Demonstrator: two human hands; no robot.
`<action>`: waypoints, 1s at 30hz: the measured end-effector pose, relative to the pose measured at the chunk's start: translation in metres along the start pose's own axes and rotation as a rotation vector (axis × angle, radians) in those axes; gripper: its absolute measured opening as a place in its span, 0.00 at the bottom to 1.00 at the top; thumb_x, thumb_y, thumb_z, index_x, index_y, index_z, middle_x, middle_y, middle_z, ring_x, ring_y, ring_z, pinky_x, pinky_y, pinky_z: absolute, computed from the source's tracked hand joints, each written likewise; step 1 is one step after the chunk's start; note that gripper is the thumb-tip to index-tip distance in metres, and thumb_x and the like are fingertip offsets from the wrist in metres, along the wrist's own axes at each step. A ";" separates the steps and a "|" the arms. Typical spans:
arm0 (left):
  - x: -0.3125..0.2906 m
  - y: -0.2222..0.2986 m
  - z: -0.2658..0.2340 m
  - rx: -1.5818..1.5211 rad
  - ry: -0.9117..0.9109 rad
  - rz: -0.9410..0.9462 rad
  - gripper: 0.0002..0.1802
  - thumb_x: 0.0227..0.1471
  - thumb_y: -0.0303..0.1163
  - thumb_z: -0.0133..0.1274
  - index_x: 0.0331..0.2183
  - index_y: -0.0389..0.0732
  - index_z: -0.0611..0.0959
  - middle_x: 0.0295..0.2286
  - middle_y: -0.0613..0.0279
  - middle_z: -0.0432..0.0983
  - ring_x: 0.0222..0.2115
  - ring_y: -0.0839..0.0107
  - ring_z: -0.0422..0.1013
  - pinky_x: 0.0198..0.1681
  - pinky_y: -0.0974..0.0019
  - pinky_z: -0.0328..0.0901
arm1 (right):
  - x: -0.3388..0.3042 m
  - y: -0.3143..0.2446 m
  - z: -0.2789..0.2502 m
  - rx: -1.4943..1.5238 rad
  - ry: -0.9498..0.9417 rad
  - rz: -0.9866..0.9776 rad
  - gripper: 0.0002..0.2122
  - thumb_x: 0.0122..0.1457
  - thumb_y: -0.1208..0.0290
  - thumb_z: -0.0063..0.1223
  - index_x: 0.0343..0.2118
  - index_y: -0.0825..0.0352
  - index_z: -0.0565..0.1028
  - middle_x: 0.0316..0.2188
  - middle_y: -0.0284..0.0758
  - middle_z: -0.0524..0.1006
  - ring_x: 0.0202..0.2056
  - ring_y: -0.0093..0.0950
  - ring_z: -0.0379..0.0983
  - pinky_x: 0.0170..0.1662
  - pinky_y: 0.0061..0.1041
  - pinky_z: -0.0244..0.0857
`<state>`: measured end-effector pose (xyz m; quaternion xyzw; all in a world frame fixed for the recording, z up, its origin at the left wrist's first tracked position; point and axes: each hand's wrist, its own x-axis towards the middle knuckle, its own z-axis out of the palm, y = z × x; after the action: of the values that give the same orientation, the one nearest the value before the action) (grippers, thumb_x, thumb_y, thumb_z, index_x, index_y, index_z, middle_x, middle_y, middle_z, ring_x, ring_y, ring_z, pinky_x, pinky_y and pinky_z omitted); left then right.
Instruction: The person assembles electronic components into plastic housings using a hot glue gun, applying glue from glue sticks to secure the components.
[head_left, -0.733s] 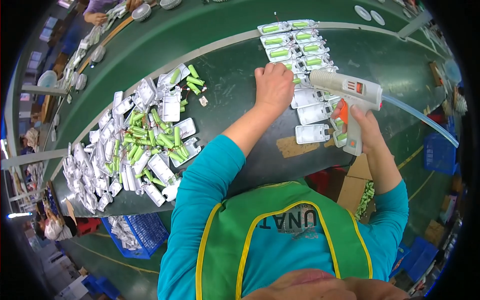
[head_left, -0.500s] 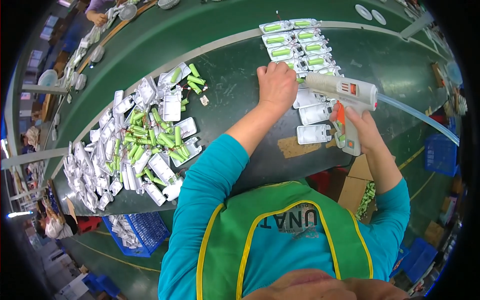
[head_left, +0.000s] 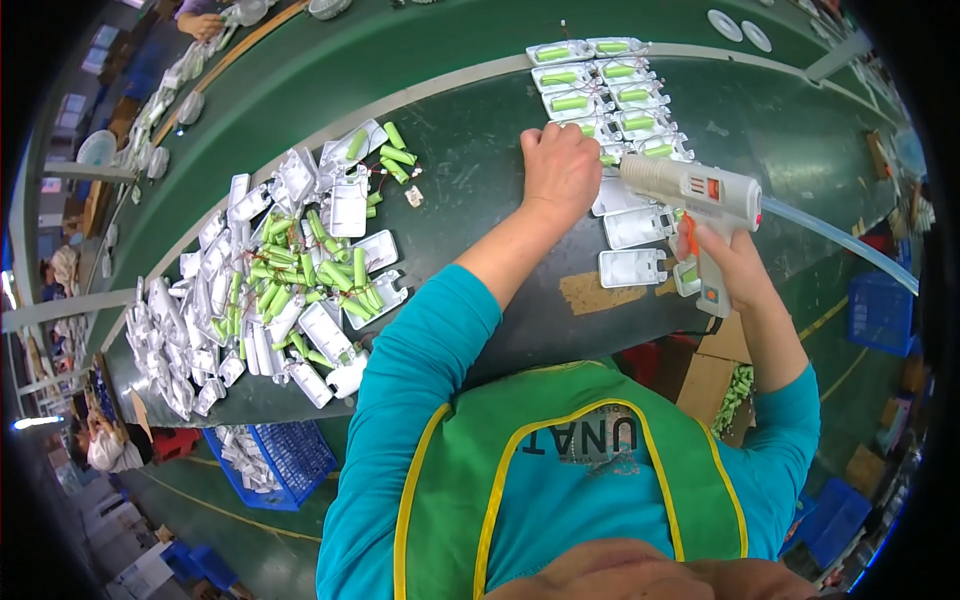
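My right hand (head_left: 738, 265) grips a white hot glue gun (head_left: 690, 188) with an orange trigger. Its nozzle points left, toward my left hand (head_left: 562, 175), whose fingers are curled down over a white plastic casing in the row. What those fingers hold is hidden; a green battery cell (head_left: 608, 157) shows beside them, close to the nozzle. Beyond my hands, two columns of white casings (head_left: 550, 55) lie with green cells and thin wires inside. Nearer me, casings without cells (head_left: 632, 268) lie in line, partly below the gun.
A heap of white casings (head_left: 348, 210) and green cells (head_left: 290, 268) covers the table's left. The gun's clear hose (head_left: 840, 238) trails right. Below the edge are a blue basket (head_left: 290, 465) and a cardboard box (head_left: 708, 385) with green cells. Another person's hand (head_left: 203, 25) is far left.
The glue gun and my right hand have shifted slightly right. My left hand stays curled at the same casing, and the whole view has shifted a little.
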<state>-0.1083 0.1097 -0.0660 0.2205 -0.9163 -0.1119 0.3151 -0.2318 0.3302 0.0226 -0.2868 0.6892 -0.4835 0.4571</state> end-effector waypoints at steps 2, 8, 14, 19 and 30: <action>0.002 -0.002 -0.003 0.027 -0.080 0.029 0.02 0.40 0.33 0.60 0.22 0.49 0.82 0.26 0.67 0.71 0.35 0.64 0.68 0.41 0.56 0.56 | -0.001 0.007 0.000 -0.007 0.038 0.030 0.17 0.60 0.64 0.52 0.47 0.70 0.68 0.34 0.35 0.74 0.35 0.24 0.71 0.40 0.27 0.67; 0.021 -0.054 -0.064 0.334 -0.178 0.088 0.04 0.46 0.34 0.53 0.26 0.48 0.81 0.29 0.63 0.75 0.36 0.62 0.71 0.39 0.53 0.59 | -0.010 0.005 -0.005 0.126 0.072 -0.042 0.21 0.58 0.59 0.53 0.48 0.69 0.69 0.36 0.35 0.76 0.37 0.23 0.72 0.34 0.22 0.66; 0.036 -0.150 -0.122 0.819 -0.477 -0.208 0.20 0.46 0.52 0.57 0.30 0.45 0.86 0.33 0.61 0.79 0.41 0.61 0.72 0.44 0.51 0.59 | -0.013 0.001 -0.006 0.221 0.056 -0.078 0.23 0.58 0.56 0.50 0.50 0.68 0.68 0.38 0.37 0.77 0.41 0.24 0.73 0.32 0.20 0.66; 0.030 -0.159 -0.107 0.821 -0.573 -0.285 0.14 0.46 0.38 0.54 0.35 0.45 0.86 0.37 0.60 0.78 0.42 0.61 0.71 0.48 0.50 0.56 | -0.022 0.001 -0.002 0.202 0.037 -0.048 0.22 0.58 0.56 0.51 0.49 0.68 0.69 0.38 0.36 0.77 0.41 0.25 0.73 0.33 0.20 0.66; -0.009 -0.080 -0.139 -0.339 -0.337 -0.285 0.07 0.39 0.27 0.57 0.27 0.39 0.78 0.30 0.61 0.73 0.30 0.67 0.70 0.35 0.63 0.65 | -0.039 0.008 0.009 0.141 -0.003 0.052 0.19 0.59 0.58 0.52 0.48 0.66 0.70 0.37 0.33 0.77 0.40 0.22 0.73 0.34 0.21 0.65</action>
<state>0.0123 0.0346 0.0098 0.2694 -0.8838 -0.3417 0.1718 -0.2075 0.3620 0.0276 -0.2369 0.6599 -0.5182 0.4897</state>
